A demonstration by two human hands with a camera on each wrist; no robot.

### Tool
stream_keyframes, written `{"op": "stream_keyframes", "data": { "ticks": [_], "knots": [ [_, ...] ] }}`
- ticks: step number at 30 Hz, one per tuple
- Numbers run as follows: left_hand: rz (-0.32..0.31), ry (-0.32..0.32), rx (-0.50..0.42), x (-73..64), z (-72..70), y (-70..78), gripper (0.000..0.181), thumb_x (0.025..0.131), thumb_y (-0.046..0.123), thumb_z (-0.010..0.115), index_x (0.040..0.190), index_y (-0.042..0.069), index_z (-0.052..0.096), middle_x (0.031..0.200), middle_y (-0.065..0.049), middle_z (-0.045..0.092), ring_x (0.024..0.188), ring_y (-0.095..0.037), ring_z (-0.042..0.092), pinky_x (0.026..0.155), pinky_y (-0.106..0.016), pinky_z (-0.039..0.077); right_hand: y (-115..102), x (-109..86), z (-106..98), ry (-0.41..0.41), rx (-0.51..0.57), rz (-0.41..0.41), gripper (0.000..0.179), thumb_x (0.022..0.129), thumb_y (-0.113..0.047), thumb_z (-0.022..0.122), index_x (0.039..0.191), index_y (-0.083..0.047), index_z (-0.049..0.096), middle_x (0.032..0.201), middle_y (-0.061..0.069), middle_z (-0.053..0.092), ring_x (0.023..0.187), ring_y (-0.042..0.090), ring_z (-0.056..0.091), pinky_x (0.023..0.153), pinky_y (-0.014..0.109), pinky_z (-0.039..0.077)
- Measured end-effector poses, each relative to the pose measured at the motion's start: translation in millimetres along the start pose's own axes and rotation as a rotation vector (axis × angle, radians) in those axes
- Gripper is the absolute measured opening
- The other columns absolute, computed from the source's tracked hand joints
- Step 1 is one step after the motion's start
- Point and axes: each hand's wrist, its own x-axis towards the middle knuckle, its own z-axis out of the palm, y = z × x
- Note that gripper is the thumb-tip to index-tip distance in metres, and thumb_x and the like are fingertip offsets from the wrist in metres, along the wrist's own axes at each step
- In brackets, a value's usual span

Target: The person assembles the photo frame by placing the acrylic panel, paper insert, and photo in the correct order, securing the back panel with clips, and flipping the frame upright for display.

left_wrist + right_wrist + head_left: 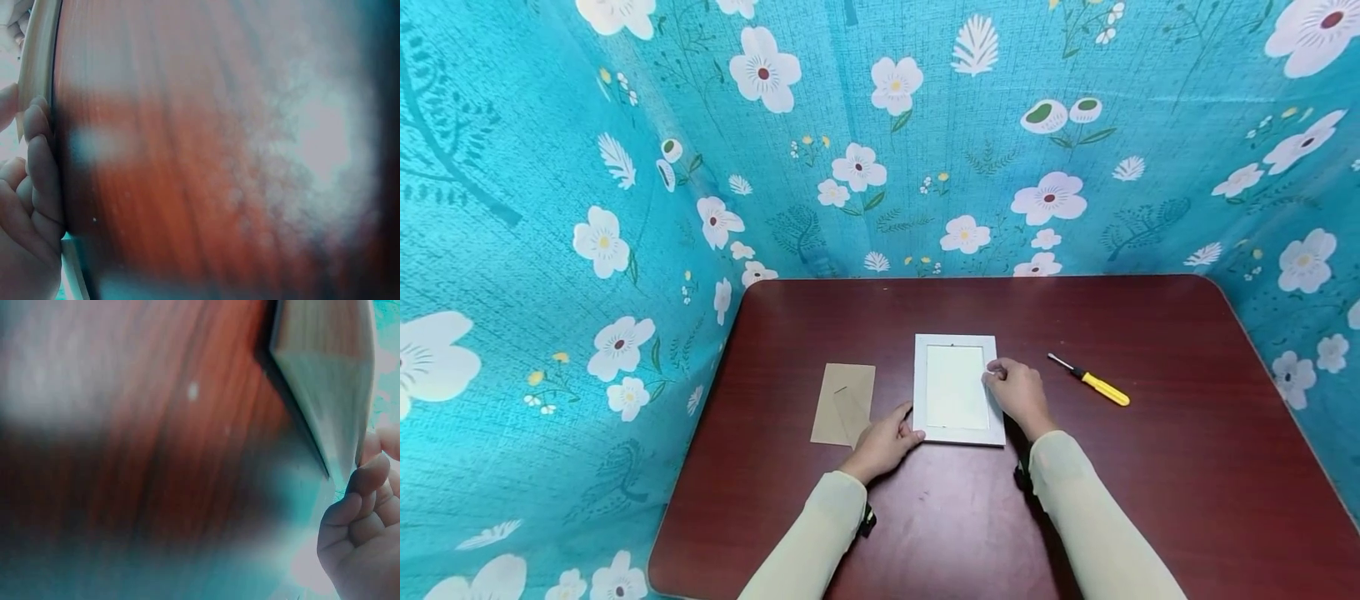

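Note:
A white picture frame (958, 435) lies on the dark red table, with a pale panel (957, 387) inside its border. At the frame's lower left corner, my left hand (883, 442) grips the edge, thumb on top. The left wrist view shows that hand's fingers (42, 169) curled along the frame's side. My right hand (1018, 393) is at the right border, its bent fingertips at the inner edge of the panel. In the right wrist view its fingers (369, 475) are curled against the frame's edge (325, 412); exactly what they pinch is hard to make out.
Left of the frame lies a brown backing board (842, 392) with a stand leg on it. A screwdriver (1105, 387) with a yellow handle lies to the right. The table (1187, 467) has rounded corners, and a blue flowered cloth (925, 167) hangs behind and beside it.

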Motion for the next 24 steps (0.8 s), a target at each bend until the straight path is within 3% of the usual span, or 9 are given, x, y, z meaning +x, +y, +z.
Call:
{"op": "stream_keyframes", "data": {
  "ticks": [9, 24],
  "knots": [
    [-0.006, -0.003, 0.009, 0.0, 0.5, -1.2, 0.062, 0.094, 0.041, 0.064, 0.145, 0.013, 0.044, 0.073, 0.015, 0.054, 0.059, -0.002, 0.048, 0.060, -0.024, 0.042, 12.0, 12.7, -6.6, 0.034, 0.005, -0.058, 0.021, 0.091, -0.021, 0.066, 0.103, -0.005, 0.071, 0.075, 0.001, 0.060, 0.066, 0.020, 0.053, 0.066, 0.037, 0.042],
    [-0.002, 0.001, 0.016, 0.5, 2.4, -2.6, 0.062, 0.094, 0.041, 0.063, 0.146, 0.012, 0.044, 0.074, 0.016, 0.054, 0.059, -0.002, 0.048, 0.062, -0.024, 0.042, 23.1, 23.3, -8.7, -0.004, 0.019, -0.031, 0.023, 0.094, -0.022, 0.062, 0.107, -0.004, 0.070, 0.078, 0.003, 0.061, 0.067, 0.021, 0.053, 0.068, 0.039, 0.043]
  ]
}}
